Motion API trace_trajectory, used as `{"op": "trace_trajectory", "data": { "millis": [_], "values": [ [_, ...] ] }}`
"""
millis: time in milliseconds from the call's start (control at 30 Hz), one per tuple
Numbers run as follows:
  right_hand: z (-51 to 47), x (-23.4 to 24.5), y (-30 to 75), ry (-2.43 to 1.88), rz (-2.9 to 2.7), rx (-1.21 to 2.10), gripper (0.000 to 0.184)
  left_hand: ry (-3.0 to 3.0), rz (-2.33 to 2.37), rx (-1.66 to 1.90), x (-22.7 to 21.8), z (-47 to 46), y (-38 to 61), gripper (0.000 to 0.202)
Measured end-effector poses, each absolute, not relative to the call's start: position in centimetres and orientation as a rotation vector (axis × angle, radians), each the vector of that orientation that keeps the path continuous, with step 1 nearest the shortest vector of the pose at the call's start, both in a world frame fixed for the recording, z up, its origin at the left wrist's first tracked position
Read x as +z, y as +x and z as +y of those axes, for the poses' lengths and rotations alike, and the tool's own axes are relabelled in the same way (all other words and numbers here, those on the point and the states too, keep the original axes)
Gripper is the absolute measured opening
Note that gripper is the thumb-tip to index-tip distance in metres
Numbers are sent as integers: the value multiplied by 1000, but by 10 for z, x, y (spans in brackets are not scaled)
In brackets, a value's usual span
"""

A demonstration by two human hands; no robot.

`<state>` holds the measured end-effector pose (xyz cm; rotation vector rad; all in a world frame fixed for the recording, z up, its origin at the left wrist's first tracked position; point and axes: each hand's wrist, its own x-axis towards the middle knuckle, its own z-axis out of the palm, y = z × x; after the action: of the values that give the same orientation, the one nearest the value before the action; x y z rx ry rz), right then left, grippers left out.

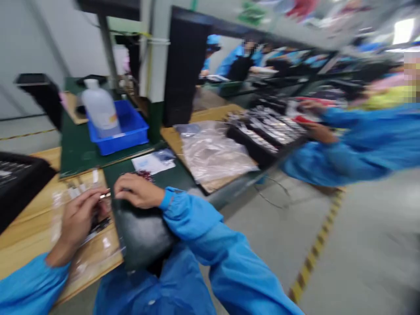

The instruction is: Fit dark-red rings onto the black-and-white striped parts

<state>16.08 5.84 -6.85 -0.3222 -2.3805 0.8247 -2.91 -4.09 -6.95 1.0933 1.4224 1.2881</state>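
The picture is smeared by motion. My left hand (80, 216) rests over clear plastic bags (70, 218) on the wooden bench, its fingers pinched on a small thin metal piece (105, 195). My right hand (136, 190) lies curled, knuckles up, on a dark green mat (141, 232), fingertips close to the same metal piece. A small heap of dark red parts (144, 175) sits just behind the right hand. Both arms wear blue sleeves.
A blue bin (126, 127) with a white plastic bottle (100, 107) stands behind. A white card (154, 161) and a crumpled clear bag (213, 153) lie to the right. A co-worker in blue (357, 140) handles a black tray of metal parts (265, 129). Another black tray (16, 179) is at left.
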Motion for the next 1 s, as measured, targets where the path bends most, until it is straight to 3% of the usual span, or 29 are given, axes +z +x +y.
{"op": "trace_trajectory", "data": {
  "millis": [1000],
  "values": [
    [63,-71,165,-486,-2206,950,20,1186,1399,1321,-66,-40,-30,32]
  ]
}}
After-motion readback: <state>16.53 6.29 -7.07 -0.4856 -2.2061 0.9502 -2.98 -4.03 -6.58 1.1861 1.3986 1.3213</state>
